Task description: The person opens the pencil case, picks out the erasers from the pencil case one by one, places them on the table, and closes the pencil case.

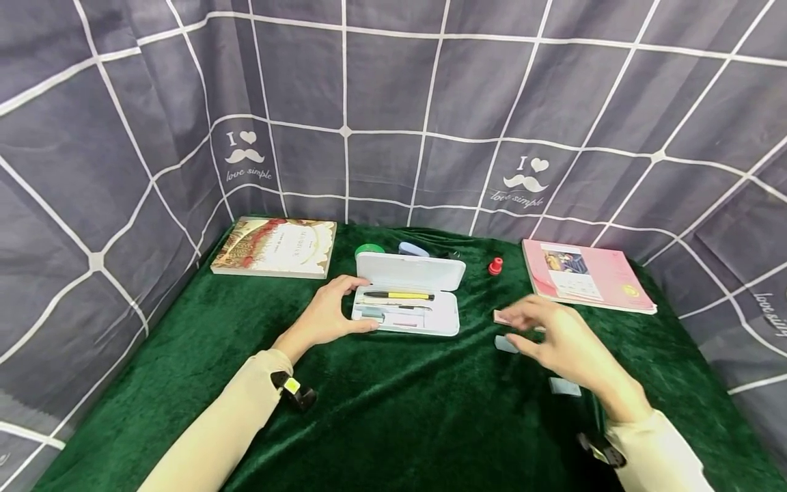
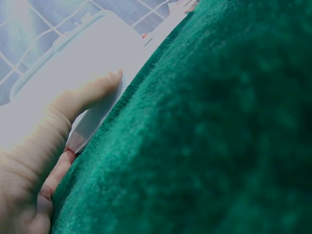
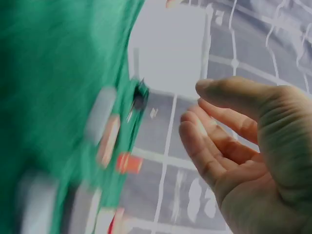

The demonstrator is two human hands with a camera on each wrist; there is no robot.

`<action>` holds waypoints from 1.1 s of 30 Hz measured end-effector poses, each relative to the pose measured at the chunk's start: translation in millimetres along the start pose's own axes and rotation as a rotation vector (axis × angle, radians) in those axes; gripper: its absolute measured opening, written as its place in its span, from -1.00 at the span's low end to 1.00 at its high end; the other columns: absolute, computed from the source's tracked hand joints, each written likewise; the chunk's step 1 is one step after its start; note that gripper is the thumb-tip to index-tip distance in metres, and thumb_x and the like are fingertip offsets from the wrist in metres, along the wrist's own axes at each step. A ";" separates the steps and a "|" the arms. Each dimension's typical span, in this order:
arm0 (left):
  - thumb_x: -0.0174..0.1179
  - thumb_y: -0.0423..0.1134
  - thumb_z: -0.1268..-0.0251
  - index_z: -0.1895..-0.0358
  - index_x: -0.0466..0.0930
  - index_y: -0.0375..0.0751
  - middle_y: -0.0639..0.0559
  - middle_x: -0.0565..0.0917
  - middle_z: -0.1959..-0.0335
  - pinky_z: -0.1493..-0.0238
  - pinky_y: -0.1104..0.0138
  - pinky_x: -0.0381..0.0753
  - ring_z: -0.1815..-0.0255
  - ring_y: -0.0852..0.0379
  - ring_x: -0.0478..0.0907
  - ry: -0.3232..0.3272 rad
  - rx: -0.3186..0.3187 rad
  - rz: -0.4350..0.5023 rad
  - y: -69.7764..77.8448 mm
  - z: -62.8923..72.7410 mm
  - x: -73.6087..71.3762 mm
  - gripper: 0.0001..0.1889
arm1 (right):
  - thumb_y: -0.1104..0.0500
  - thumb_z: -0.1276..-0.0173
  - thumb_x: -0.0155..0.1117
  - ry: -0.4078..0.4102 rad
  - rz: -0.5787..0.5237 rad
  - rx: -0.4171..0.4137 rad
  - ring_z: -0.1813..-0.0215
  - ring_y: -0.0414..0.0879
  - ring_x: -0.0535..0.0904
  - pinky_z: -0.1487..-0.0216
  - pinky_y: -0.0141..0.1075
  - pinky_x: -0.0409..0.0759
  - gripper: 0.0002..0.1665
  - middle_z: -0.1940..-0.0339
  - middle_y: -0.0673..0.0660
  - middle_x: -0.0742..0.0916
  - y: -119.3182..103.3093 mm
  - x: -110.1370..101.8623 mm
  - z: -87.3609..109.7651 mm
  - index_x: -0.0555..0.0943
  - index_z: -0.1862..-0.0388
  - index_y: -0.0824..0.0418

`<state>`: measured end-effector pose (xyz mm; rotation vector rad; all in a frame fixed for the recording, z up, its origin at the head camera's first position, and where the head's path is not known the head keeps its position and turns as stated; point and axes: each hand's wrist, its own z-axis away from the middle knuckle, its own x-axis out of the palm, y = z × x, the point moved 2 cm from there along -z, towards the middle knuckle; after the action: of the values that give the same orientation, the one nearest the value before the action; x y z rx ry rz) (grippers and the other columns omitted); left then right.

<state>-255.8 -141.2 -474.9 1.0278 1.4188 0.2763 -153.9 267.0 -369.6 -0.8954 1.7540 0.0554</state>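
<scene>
A white pencil case (image 1: 410,270) lies with its lid raised on the green cloth. Inside are a yellow-and-black pen (image 1: 408,296), a thinner pen (image 1: 399,306), and a grey block (image 1: 373,315) beside a pinkish one (image 1: 404,323). My left hand (image 1: 326,313) grips the case's left end, its thumb along the front edge in the left wrist view. To the right, my right hand (image 1: 562,338) hovers with loosely bent fingers and nothing between them, as the right wrist view shows. Near its fingertips lie a pinkish block (image 1: 499,317) and a blue-grey block (image 1: 505,344), resembling erasers.
Another grey block (image 1: 564,387) lies below my right hand. Behind the case are a green round object (image 1: 369,249) and a pale blue one (image 1: 413,249). A small red item (image 1: 495,266) stands right of them. Books (image 1: 277,247) and a pink notebook (image 1: 605,273) flank the back.
</scene>
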 end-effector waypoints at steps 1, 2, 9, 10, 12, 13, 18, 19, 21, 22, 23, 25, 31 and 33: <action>0.72 0.12 -0.18 -0.55 0.55 -0.08 -0.11 0.59 -0.49 -0.46 -0.17 0.58 -0.43 -0.21 0.57 -0.003 -0.001 -0.001 -0.2 0.0 0.1 -0.10 | 0.40 -0.22 0.74 -0.004 -0.015 -0.003 0.14 -0.18 0.79 0.06 -0.41 0.74 -0.50 0.08 -0.13 0.81 -4.2 4.1 -9.7 0.83 -0.08 0.00; 0.72 0.12 -0.17 -0.55 0.55 -0.08 -0.11 0.58 -0.50 -0.46 -0.17 0.57 -0.43 -0.21 0.57 -0.004 -0.001 0.001 -0.2 0.0 -0.1 -0.10 | 0.39 -0.24 0.73 -0.009 -0.026 -0.008 0.12 -0.17 0.79 0.06 -0.36 0.76 -0.50 0.06 -0.12 0.82 -8.2 8.4 -19.3 0.83 -0.10 0.03; 0.72 0.11 -0.17 -0.55 0.56 -0.07 -0.11 0.59 -0.50 -0.46 -0.17 0.57 -0.43 -0.22 0.57 0.000 -0.003 0.001 -1.3 -0.5 0.1 -0.11 | 0.34 -0.39 0.63 -0.083 -0.151 -0.041 0.04 -0.05 0.84 -0.03 -0.07 0.83 -0.62 0.00 0.06 0.83 -30.4 44.0 -75.1 0.82 -0.16 0.18; 0.72 0.11 -0.17 -0.54 0.56 -0.06 -0.11 0.59 -0.49 -0.46 -0.17 0.57 -0.43 -0.22 0.57 0.000 -0.003 0.002 -1.5 -0.7 0.3 -0.11 | 0.34 -0.40 0.63 -0.101 -0.177 -0.043 0.03 -0.02 0.84 -0.07 -0.04 0.83 -0.63 -0.01 0.09 0.83 -33.1 49.8 -80.7 0.82 -0.16 0.19; 0.72 0.12 -0.17 -0.54 0.56 -0.06 -0.11 0.60 -0.49 -0.46 -0.17 0.57 -0.43 -0.22 0.57 0.002 -0.002 0.001 -2.2 -0.9 0.6 -0.12 | 0.35 -0.41 0.62 -0.129 -0.209 -0.056 0.03 -0.01 0.84 -0.08 -0.03 0.83 -0.64 -0.01 0.13 0.83 -37.5 62.1 -90.4 0.82 -0.15 0.22; 0.71 0.13 -0.17 -0.54 0.56 -0.06 -0.10 0.60 -0.48 -0.46 -0.18 0.57 -0.43 -0.22 0.57 0.003 0.000 0.002 -1.8 -0.8 0.4 -0.12 | 0.36 -0.41 0.61 -0.145 -0.218 -0.062 0.04 -0.01 0.83 -0.08 -0.02 0.82 -0.66 0.00 0.14 0.84 -39.3 68.2 -94.4 0.82 -0.14 0.24; 0.70 0.13 -0.19 -0.54 0.56 -0.06 -0.10 0.61 -0.47 -0.45 -0.17 0.58 -0.42 -0.21 0.58 0.004 0.009 0.002 -0.7 -0.7 -0.3 -0.12 | 0.38 -0.43 0.58 -0.250 -0.203 -0.074 0.06 -0.05 0.80 -0.07 -0.06 0.81 -0.72 0.04 0.15 0.84 -47.0 96.2 -108.3 0.83 -0.09 0.28; 0.70 0.13 -0.19 -0.54 0.56 -0.07 -0.10 0.61 -0.46 -0.45 -0.16 0.59 -0.41 -0.21 0.58 0.005 0.011 0.004 -0.1 -0.4 -0.5 -0.13 | 0.39 -0.43 0.57 -0.278 -0.196 -0.075 0.05 -0.06 0.80 -0.08 -0.09 0.81 -0.73 0.05 0.15 0.83 -48.1 101.0 -109.8 0.83 -0.08 0.28; 0.70 0.12 -0.19 -0.54 0.56 -0.07 -0.10 0.61 -0.46 -0.45 -0.16 0.59 -0.41 -0.20 0.58 0.004 0.012 0.005 0.2 -0.3 -0.5 -0.13 | 0.41 -0.43 0.56 -0.332 -0.175 -0.086 0.06 -0.09 0.79 -0.05 -0.17 0.80 -0.72 0.07 0.11 0.84 -49.2 109.2 -111.5 0.83 -0.09 0.28; 0.70 0.12 -0.19 -0.53 0.56 -0.07 -0.10 0.61 -0.45 -0.45 -0.16 0.59 -0.41 -0.20 0.58 0.003 0.012 0.006 0.6 -0.2 -0.5 -0.13 | 0.41 -0.43 0.56 -0.358 -0.167 -0.089 0.08 -0.12 0.77 -0.03 -0.21 0.80 -0.71 0.08 0.09 0.84 -49.5 112.6 -112.0 0.84 -0.09 0.26; 0.70 0.12 -0.19 -0.53 0.56 -0.07 -0.10 0.61 -0.45 -0.45 -0.15 0.59 -0.41 -0.20 0.58 0.003 0.011 0.004 0.7 -0.2 -0.4 -0.13 | 0.42 -0.43 0.55 -0.380 -0.163 -0.091 0.10 -0.14 0.76 0.00 -0.24 0.78 -0.71 0.09 0.08 0.84 -49.6 115.3 -112.2 0.85 -0.09 0.24; 0.70 0.12 -0.19 -0.53 0.57 -0.07 -0.09 0.62 -0.45 -0.45 -0.15 0.59 -0.41 -0.19 0.58 0.003 0.013 0.003 1.6 0.1 -0.6 -0.13 | 0.42 -0.45 0.54 -0.415 -0.161 -0.090 0.14 -0.19 0.71 0.06 -0.30 0.75 -0.70 0.08 0.03 0.85 -49.3 119.0 -112.4 0.87 -0.09 0.19; 0.70 0.10 -0.19 -0.53 0.56 -0.08 -0.10 0.62 -0.44 -0.44 -0.15 0.60 -0.40 -0.18 0.58 0.007 0.019 0.002 2.3 0.6 -1.4 -0.14 | 0.40 -0.48 0.54 -0.426 -0.179 -0.053 0.16 -0.24 0.71 0.07 -0.26 0.77 -0.73 0.07 -0.01 0.88 -48.9 119.6 -113.1 0.89 -0.05 0.13; 0.70 0.10 -0.19 -0.54 0.56 -0.08 -0.10 0.61 -0.44 -0.44 -0.14 0.60 -0.40 -0.18 0.58 0.004 0.015 0.000 1.8 0.4 -1.3 -0.13 | 0.41 -0.46 0.54 -0.414 -0.189 -0.042 0.13 -0.24 0.75 0.03 -0.23 0.80 -0.73 0.10 -0.01 0.89 -48.8 118.4 -113.4 0.89 -0.04 0.14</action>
<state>-255.0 -141.3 -472.8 1.0398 1.4266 0.2676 -228.3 117.4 -406.1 -0.9971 1.2840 0.1441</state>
